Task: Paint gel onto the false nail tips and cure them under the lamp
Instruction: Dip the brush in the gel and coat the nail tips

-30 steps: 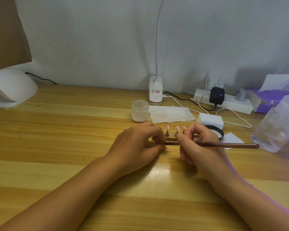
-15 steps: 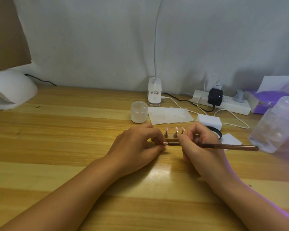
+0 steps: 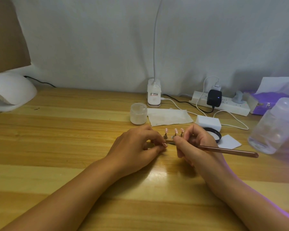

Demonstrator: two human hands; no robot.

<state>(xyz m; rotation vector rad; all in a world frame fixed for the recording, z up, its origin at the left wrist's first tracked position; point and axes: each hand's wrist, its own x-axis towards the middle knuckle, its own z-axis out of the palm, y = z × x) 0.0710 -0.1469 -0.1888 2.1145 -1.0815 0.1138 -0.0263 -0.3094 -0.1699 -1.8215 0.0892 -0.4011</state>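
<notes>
The job is in its painting stage, and curing looks to be ahead. The left hand point(image 3: 138, 145) rests on the table point(image 3: 70, 147) with its fingers curled in, and its grip is closed to a pinch between thumb and forefinger on a small pale pink piece, the held tip point(image 3: 164, 144). It appears to be one of the false nails, though it is too small to tell for certain. The right hand point(image 3: 197, 144) has a pen-like grip closed round the brush point(image 3: 223, 150). The coppery handle trails off to the right and the working end reaches across to meet the held tip. Just behind the two hands, three more nail tips point(image 3: 175, 130) stand upright on little stands in a row, pink and shiny at the top. Whether that shine is wet gel, cured gel or bare plastic cannot be told from here. The curing lamp point(image 3: 12, 90), a white dome, sits at the far left edge of the table, well apart from the work, and what shows of its opening gives no sign of anything inside. So at best one tip is being coated now. The others may or may not be done, and moving them all to the lamp is left to do. A frosted jar point(image 3: 138, 114) and a paper wipe point(image 3: 169, 116) lie just beyond the hands, with a black lid point(image 3: 214, 132) near the right hand.
</notes>
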